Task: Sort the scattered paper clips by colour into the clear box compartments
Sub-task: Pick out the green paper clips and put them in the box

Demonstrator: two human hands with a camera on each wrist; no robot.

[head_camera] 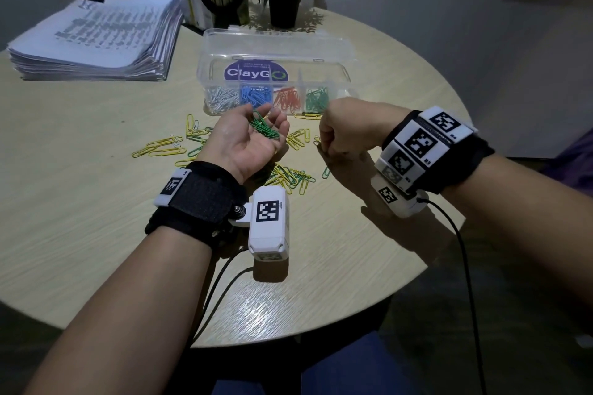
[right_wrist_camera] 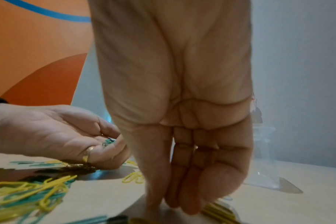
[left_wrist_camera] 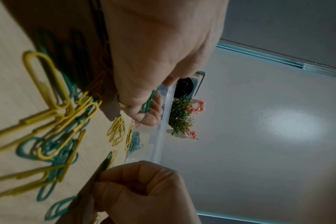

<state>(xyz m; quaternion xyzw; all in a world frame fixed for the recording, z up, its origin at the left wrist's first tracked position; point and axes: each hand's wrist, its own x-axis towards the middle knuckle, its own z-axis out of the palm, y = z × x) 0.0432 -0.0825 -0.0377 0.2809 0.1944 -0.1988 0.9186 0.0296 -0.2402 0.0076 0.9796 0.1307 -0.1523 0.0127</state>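
Observation:
My left hand (head_camera: 266, 120) is palm up over the table, its fingers curled round a small heap of green paper clips (head_camera: 264, 128); the right wrist view shows those clips (right_wrist_camera: 107, 142) in the cupped palm. To its right, my right hand (head_camera: 322, 146) points down at the table and pinches one green clip (left_wrist_camera: 105, 163) between thumb and forefinger. The clear box (head_camera: 272, 42) stands open behind both hands, with white (head_camera: 221, 96), blue (head_camera: 255, 94), red (head_camera: 287, 98) and green clips (head_camera: 316, 98) in separate compartments. Yellow and green clips (head_camera: 288, 176) lie scattered under and around the hands.
A thick stack of printed papers (head_camera: 96, 38) lies at the back left. A potted plant (head_camera: 284, 6) and a file holder stand behind the box. More yellow clips (head_camera: 167, 146) lie left of my left hand. The round table's edge (head_camera: 417, 266) curves near right.

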